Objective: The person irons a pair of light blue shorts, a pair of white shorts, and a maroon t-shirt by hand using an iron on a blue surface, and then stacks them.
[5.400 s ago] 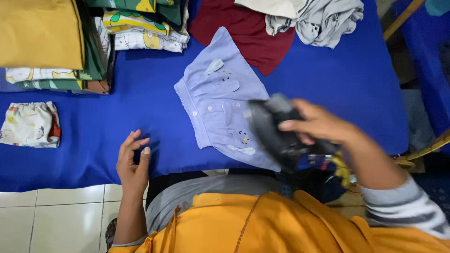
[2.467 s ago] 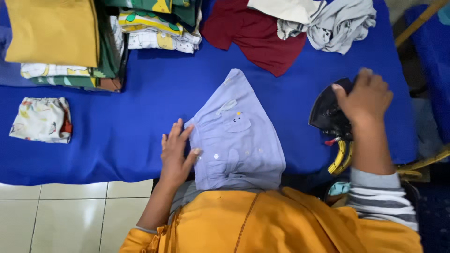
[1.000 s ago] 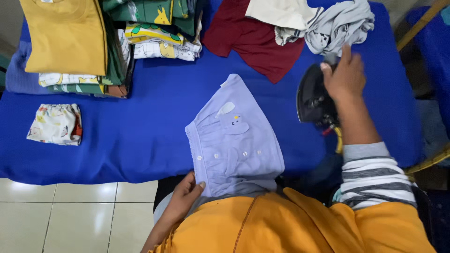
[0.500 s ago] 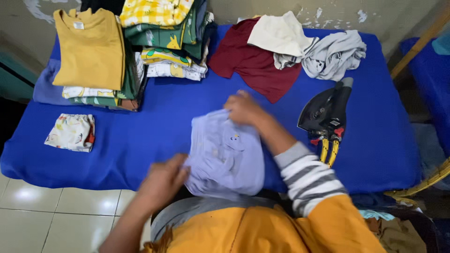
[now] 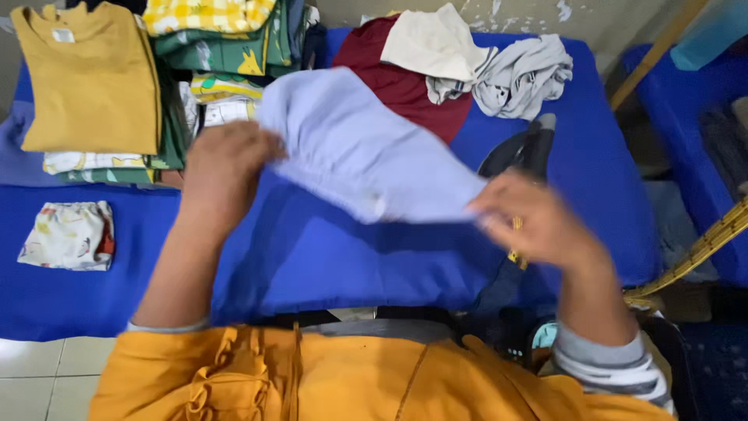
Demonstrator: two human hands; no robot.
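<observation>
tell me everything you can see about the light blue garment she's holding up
The light blue garment looks like thin woven cotton, pale lavender-blue, blurred by motion. It is lifted off the blue table, stretched slanting between both hands: the left hand grips its upper end, the right hand its lower corner. No detail shows.

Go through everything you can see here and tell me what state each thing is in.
Lilac garment: lifted, held by left hand and right hand.
Iron: set down, untouched.
Mustard shirt: folded, on stack.
Maroon garment: unfolded.
Grey garment: crumpled.
Small printed garment: folded.
</observation>
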